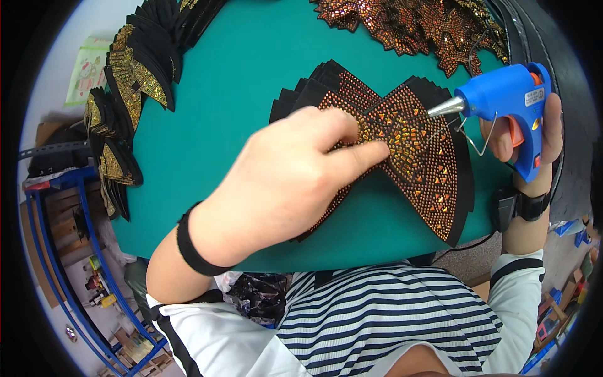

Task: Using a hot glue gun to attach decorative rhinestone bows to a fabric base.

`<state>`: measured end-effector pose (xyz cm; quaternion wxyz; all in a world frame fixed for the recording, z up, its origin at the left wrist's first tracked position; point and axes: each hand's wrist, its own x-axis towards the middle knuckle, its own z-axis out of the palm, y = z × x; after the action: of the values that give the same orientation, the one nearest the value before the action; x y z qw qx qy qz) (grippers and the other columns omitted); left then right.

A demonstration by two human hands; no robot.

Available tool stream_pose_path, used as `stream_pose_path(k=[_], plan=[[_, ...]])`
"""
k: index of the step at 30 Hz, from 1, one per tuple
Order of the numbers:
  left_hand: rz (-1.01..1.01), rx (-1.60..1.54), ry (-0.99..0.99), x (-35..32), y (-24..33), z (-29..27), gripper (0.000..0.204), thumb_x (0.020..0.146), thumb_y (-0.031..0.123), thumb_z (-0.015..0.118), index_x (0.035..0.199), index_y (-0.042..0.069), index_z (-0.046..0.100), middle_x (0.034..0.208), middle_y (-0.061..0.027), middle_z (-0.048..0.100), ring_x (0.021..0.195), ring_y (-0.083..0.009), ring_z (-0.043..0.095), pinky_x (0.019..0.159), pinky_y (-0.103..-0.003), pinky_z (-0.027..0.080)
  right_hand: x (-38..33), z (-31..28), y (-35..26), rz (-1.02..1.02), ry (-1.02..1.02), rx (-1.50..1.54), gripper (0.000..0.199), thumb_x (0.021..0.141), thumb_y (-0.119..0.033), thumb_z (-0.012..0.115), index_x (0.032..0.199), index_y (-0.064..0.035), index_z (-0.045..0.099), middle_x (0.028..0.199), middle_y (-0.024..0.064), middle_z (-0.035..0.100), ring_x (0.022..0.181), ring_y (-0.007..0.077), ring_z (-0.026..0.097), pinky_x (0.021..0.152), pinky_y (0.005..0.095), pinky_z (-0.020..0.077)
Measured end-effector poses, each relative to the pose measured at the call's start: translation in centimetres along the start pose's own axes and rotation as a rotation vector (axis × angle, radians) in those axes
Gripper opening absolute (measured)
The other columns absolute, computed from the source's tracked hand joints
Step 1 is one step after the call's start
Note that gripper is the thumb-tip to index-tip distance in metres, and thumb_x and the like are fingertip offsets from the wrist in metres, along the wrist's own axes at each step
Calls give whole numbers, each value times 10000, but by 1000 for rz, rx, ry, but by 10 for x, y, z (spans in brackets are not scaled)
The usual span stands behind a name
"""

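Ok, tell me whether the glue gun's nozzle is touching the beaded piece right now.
No: the glue gun in the right hand has its metal tip just above the orange beaded piece, while the left hand presses that piece down.

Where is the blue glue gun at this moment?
In the head view the glue gun is at the upper right, held in the right hand, its metal tip just above the orange sequinned piece on the green table.

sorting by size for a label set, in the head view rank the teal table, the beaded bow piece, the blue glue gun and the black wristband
1. teal table
2. beaded bow piece
3. blue glue gun, though it may sit nearer the camera
4. black wristband
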<state>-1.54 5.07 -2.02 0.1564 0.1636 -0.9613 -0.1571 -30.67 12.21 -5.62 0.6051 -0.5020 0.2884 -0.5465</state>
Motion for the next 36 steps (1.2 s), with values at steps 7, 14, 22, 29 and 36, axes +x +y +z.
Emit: stream_pose_path(k=[7, 14, 22, 29, 36], plan=[[-394, -100, 134, -24, -1, -23, 233, 741, -10, 593, 970, 23, 610, 848, -74, 577, 656, -111, 533, 560, -215, 439, 2, 1, -3, -27, -49, -29, 698, 882, -543, 235, 1058, 76, 507, 562, 98, 563, 462, 132, 483, 435, 217, 370], [-498, -66, 125, -29, 5, -13, 272, 721, 57, 639, 988, 38, 589, 855, -71, 562, 687, -127, 519, 585, -233, 420, 0, 3, -3, -45, -40, -45, 704, 887, -541, 218, 1054, 80, 505, 577, 84, 562, 481, 117, 464, 455, 214, 357], [-92, -37, 75, -18, 9, 6, 370, 623, 8, 681, 964, 149, 647, 912, -73, 515, 657, -162, 468, 534, -257, 417, 0, -1, -2, -14, -62, -43, 743, 876, -570, 217, 1062, 94, 494, 589, 68, 566, 477, 106, 446, 446, 212, 343], [-17, 26, 51, -13, -1, 9, 331, 667, -12, 629, 951, 157, 656, 929, -82, 518, 669, -184, 473, 548, -266, 429, 2, -4, -9, 41, -150, -42, 751, 869, -582, 225, 1056, 93, 495, 590, 67, 567, 477, 106, 444, 448, 210, 345], [-52, 8, 6, -10, -1, 6, 318, 650, -21, 628, 915, 149, 669, 941, -84, 514, 673, -186, 473, 565, -269, 437, 0, -5, -6, 34, -109, -20, 750, 867, -585, 231, 1046, 91, 503, 595, 67, 569, 477, 106, 446, 448, 209, 346]])
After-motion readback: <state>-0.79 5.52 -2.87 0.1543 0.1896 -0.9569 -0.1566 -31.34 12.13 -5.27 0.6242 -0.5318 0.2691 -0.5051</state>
